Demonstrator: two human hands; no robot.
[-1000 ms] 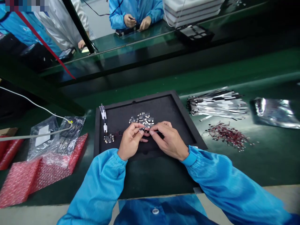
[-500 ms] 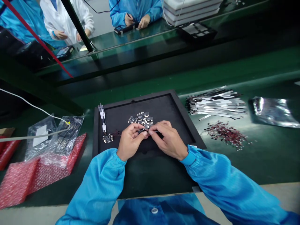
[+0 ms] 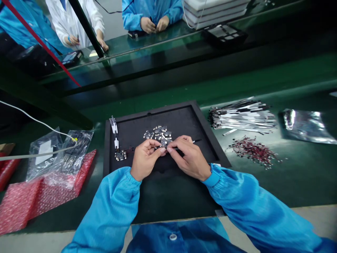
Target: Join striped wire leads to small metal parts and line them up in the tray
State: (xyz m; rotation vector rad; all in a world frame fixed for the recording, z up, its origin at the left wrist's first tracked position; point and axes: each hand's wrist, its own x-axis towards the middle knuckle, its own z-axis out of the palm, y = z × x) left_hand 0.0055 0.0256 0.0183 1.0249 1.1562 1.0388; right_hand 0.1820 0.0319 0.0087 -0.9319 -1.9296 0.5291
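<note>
Over the black tray (image 3: pixel 184 119), my left hand (image 3: pixel 147 158) pinches a small circuit board (image 3: pixel 158 147), mostly covered by my fingers. My right hand (image 3: pixel 190 154) is closed, fingertips meeting the left ones at the board. From behind its fingers sticks out the dark end of a thin flat flex cable (image 3: pixel 197 141). Just beyond my fingertips lies a cluster of loose circuit boards (image 3: pixel 159 133). At the tray's left side rests another board (image 3: pixel 120 155), with black-and-white strips (image 3: pixel 114 131) above it. The exact contact between cable and board is hidden.
Right of the tray lie a pile of flat strips (image 3: pixel 242 116), a heap of small red-wired parts (image 3: pixel 254 151) and a silvery bag (image 3: pixel 306 124). Clear bags (image 3: pixel 46 151) and red bubble wrap (image 3: pixel 22 203) lie left. Co-workers' hands (image 3: pixel 155 24) are across the bench.
The dark cable end now shows to the right of my right hand. Both my hands stay almost in place. Across the bench, the co-workers' hands have shifted.
</note>
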